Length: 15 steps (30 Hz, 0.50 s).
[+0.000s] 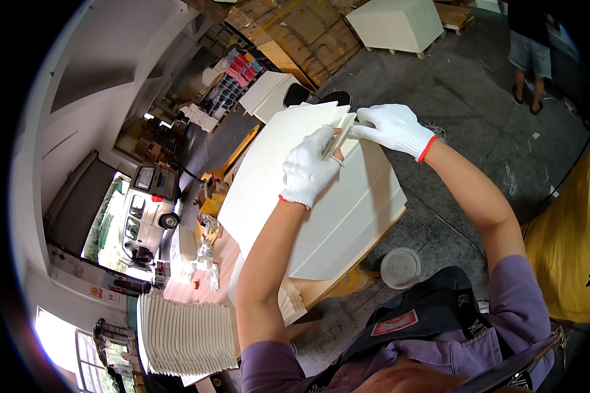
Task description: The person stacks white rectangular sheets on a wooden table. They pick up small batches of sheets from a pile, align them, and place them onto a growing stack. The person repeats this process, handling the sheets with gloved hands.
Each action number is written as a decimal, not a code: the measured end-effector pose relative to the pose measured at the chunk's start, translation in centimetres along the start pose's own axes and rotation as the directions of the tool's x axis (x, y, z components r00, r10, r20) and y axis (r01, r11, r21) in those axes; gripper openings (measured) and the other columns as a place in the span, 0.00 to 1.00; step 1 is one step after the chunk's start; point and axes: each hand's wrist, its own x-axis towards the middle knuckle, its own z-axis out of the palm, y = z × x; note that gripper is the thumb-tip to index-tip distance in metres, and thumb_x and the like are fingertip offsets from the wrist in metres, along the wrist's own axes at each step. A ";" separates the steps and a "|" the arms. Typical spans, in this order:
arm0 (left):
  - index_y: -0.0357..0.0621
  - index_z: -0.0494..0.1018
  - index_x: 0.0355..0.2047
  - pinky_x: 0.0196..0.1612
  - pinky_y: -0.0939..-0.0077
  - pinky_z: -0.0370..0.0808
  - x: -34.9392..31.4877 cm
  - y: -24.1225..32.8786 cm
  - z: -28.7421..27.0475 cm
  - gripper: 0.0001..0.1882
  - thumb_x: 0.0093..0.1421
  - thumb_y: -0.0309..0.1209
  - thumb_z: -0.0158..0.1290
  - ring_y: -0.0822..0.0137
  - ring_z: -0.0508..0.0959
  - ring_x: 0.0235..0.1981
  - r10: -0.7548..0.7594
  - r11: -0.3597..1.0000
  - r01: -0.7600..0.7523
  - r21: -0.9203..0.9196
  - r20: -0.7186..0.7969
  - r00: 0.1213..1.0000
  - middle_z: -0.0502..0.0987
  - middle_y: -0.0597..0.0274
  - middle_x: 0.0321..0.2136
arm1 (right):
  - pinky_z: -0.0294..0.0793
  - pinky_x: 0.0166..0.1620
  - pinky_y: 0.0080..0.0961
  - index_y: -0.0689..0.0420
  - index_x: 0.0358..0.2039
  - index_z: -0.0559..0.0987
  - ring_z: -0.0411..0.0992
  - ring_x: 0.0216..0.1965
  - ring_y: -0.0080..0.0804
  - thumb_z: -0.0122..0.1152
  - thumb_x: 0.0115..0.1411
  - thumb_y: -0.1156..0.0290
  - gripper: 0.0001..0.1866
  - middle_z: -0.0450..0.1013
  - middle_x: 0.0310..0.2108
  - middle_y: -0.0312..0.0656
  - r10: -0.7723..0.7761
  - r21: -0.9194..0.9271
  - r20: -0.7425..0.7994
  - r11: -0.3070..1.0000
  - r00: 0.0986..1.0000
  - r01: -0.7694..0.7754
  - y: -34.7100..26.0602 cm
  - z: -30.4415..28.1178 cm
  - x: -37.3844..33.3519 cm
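Purple shirt (436, 357); left grip (310, 167) pinching white sheets (265, 160); right grip (392, 129) at edge, hold unclear.

I take this for a factory workshop or warehouse: stacked brown cartons (308, 29) rise on the far side, and a big white load (400, 25) sits on a pallet (423, 55) on the grey floor (465, 111). Off to the left I see a van (149, 213) by a roll-up door (72, 200), and nearer in, stacked white sheets (269, 157) on a work table (200, 295).
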 end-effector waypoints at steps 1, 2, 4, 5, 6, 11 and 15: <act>0.58 0.78 0.54 0.50 0.60 0.79 0.4 0.3 -0.1 0.22 0.58 0.34 0.59 0.50 0.84 0.47 -0.028 1.000 0.028 0.014 0.016 0.999 0.84 0.52 0.46 | 0.76 0.39 0.41 0.53 0.37 0.80 0.79 0.36 0.46 0.51 0.68 0.41 0.26 0.79 0.31 0.45 -0.029 -0.023 -0.006 0.999 1.000 0.029 0.1 -0.2 0.0; 0.59 0.78 0.55 0.50 0.60 0.79 0.7 0.5 -0.3 0.22 0.58 0.34 0.59 0.50 0.84 0.47 -0.061 0.998 0.060 0.031 0.028 0.998 0.84 0.52 0.45 | 0.76 0.38 0.41 0.53 0.37 0.80 0.79 0.36 0.46 0.51 0.68 0.41 0.26 0.79 0.31 0.45 -0.066 -0.072 -0.020 0.995 0.998 0.065 -0.3 -0.5 0.1; 0.60 0.77 0.55 0.49 0.60 0.79 1.7 -0.6 0.2 0.22 0.58 0.36 0.58 0.50 0.84 0.46 -0.060 0.997 0.058 0.056 0.025 0.998 0.84 0.52 0.45 | 0.76 0.37 0.41 0.53 0.37 0.80 0.79 0.35 0.45 0.52 0.68 0.43 0.25 0.79 0.31 0.44 -0.142 -0.170 -0.042 0.976 0.989 0.133 -1.1 -1.4 0.3; 0.61 0.77 0.55 0.49 0.60 0.79 2.1 -0.8 0.4 0.22 0.59 0.37 0.58 0.50 0.84 0.46 -0.058 0.996 0.056 0.066 0.025 0.998 0.84 0.52 0.45 | 0.76 0.37 0.41 0.53 0.37 0.80 0.79 0.35 0.45 0.52 0.69 0.44 0.24 0.79 0.31 0.44 -0.184 -0.187 -0.061 0.968 0.981 0.170 -1.1 -1.4 0.5; 0.61 0.77 0.55 0.49 0.60 0.79 2.4 -1.0 0.5 0.22 0.59 0.37 0.58 0.50 0.84 0.47 -0.060 0.995 0.057 0.081 0.033 0.998 0.84 0.51 0.46 | 0.77 0.37 0.41 0.53 0.37 0.80 0.79 0.35 0.45 0.51 0.69 0.44 0.23 0.79 0.32 0.43 -0.226 -0.204 -0.079 0.957 0.971 0.206 -1.0 -1.5 0.8; 0.58 0.77 0.56 0.51 0.64 0.78 2.4 -1.7 0.9 0.21 0.63 0.37 0.58 0.54 0.84 0.47 -0.044 0.999 0.042 0.034 0.040 0.998 0.84 0.51 0.48 | 0.76 0.43 0.42 0.51 0.45 0.82 0.78 0.41 0.50 0.46 0.71 0.45 0.25 0.80 0.38 0.46 -0.115 0.235 -0.126 0.961 0.985 0.142 -1.4 -0.4 1.3; 0.49 0.77 0.57 0.53 0.71 0.75 1.1 -0.8 0.3 0.19 0.66 0.34 0.57 0.65 0.82 0.49 -0.130 0.930 0.177 -0.322 0.162 0.978 0.84 0.57 0.48 | 0.72 0.46 0.45 0.54 0.44 0.80 0.77 0.43 0.54 0.42 0.72 0.46 0.26 0.79 0.40 0.51 0.144 0.457 -0.044 0.883 0.989 -0.108 -1.8 0.4 1.0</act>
